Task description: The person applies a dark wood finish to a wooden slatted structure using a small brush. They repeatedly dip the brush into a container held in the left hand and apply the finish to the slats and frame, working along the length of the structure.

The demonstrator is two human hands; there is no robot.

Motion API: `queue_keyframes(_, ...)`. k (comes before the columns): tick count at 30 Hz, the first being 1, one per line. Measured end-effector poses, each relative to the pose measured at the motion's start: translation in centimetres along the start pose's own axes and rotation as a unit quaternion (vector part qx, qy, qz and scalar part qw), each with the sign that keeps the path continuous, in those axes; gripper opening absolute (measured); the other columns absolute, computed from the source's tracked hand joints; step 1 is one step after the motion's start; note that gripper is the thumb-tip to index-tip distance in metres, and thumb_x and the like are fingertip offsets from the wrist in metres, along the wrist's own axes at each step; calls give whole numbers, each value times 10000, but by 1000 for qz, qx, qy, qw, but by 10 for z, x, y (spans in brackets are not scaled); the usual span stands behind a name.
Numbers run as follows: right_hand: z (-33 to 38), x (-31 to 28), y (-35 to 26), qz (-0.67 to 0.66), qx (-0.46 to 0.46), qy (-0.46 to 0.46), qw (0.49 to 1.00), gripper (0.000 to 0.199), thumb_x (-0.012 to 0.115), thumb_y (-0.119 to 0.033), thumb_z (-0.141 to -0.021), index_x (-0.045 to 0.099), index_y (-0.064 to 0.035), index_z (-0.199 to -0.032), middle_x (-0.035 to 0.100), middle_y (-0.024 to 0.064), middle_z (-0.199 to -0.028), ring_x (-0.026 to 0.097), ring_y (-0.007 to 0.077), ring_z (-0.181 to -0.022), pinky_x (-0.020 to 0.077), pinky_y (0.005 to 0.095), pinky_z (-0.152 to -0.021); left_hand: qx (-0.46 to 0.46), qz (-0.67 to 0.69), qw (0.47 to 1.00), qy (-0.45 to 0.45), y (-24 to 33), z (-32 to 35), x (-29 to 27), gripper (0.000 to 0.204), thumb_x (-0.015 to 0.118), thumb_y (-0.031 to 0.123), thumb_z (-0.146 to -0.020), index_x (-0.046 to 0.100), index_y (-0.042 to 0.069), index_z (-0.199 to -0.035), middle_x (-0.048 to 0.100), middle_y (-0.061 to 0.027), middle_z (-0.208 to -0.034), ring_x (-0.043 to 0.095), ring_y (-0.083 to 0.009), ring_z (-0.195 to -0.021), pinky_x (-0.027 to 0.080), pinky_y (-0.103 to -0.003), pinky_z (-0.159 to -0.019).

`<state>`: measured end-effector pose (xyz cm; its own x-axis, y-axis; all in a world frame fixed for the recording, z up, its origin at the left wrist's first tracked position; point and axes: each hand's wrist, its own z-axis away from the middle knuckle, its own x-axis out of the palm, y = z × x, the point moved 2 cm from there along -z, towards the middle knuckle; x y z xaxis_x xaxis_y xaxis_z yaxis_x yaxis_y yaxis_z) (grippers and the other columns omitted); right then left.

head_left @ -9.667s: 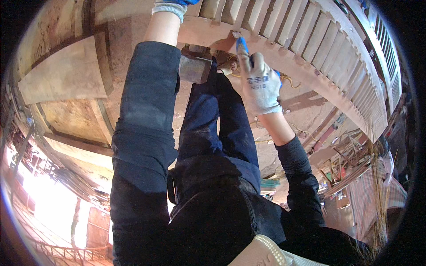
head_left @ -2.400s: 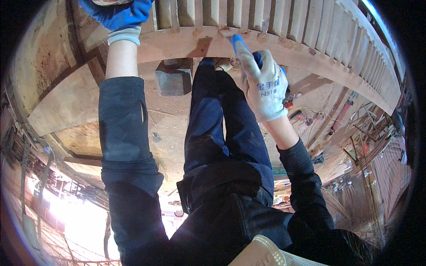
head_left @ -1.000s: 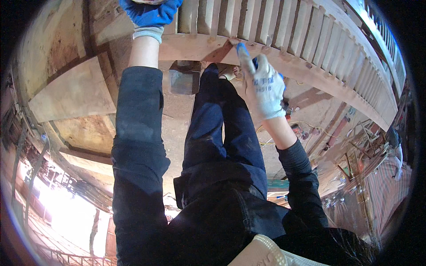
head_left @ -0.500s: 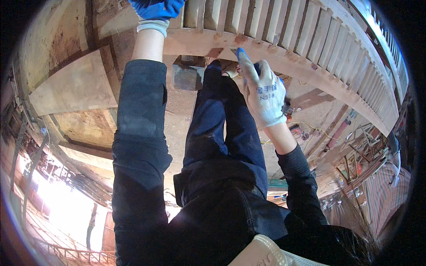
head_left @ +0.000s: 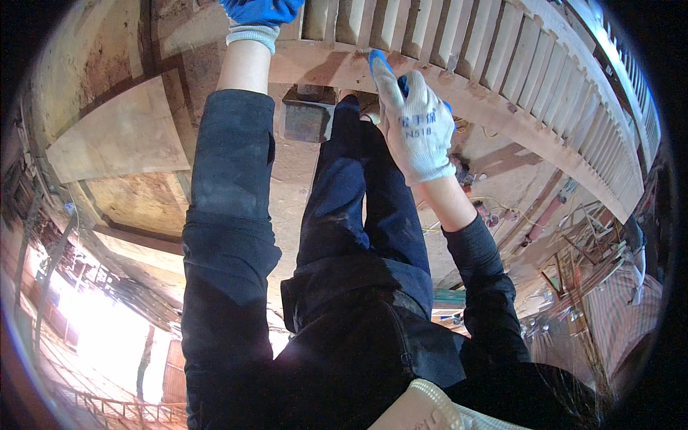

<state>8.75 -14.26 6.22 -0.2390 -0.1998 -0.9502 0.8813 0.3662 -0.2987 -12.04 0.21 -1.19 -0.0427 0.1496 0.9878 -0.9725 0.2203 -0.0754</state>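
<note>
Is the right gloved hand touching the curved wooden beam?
Touching. The head view shows the right hand with its blue fingertips pressed against the curved wooden beam.

Fisheye view with black vignette around the rim; straight slats bow strongly toward 1–3 o'clock. Warm, moderate light on the timber; overexposed glare at 8 o'clock. Dark clothing falls into shadow at centre. Edges slightly soft.

No packages, labels, signs, screens.
</note>
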Motion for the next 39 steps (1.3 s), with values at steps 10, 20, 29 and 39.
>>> queue_keyframes(10,-7,-5,-1,4,11,14,1000,540,627,-155,-814,516,-192,-1341,517,78,-839,603,242,-701,507,364,-580,15,-24,1000,1,2,1,5,852,698,590,-714,446,130,-1386,450,-183,-1416,430,-426,-1277,315,-627,-1083)
queue_keyframes(20,-4,-8,1,52,6,-12,999,469,583,-141,-831,521,-175,-1295,542,70,-829,626,228,-708,513,363,-545,12,-3,1000,10,-1,-1,3,833,705,577,-714,457,136,-1376,463,-184,-1403,439,-429,-1265,317,-636,-1078)
queue_keyframes(29,-4,-20,3,14,25,-16,999,434,592,-168,-842,545,-191,-1272,540,71,-823,632,223,-696,515,355,-548,11,-8,1000,2,2,0,5,863,706,582,-710,447,108,-1383,462,-192,-1402,432,-437,-1267,306,-622,-1091)
queue_keyframes(39,56,-32,8,-186,96,-44,977,494,610,-37,-825,569,-149,-1304,536,124,-808,575,292,-654,470,392,-584,75,-61,993,68,1,0,11,893,709,592,-690,437,118,-1396,450,-186,-1412,394,-447,-1289,290,-616,-1098)
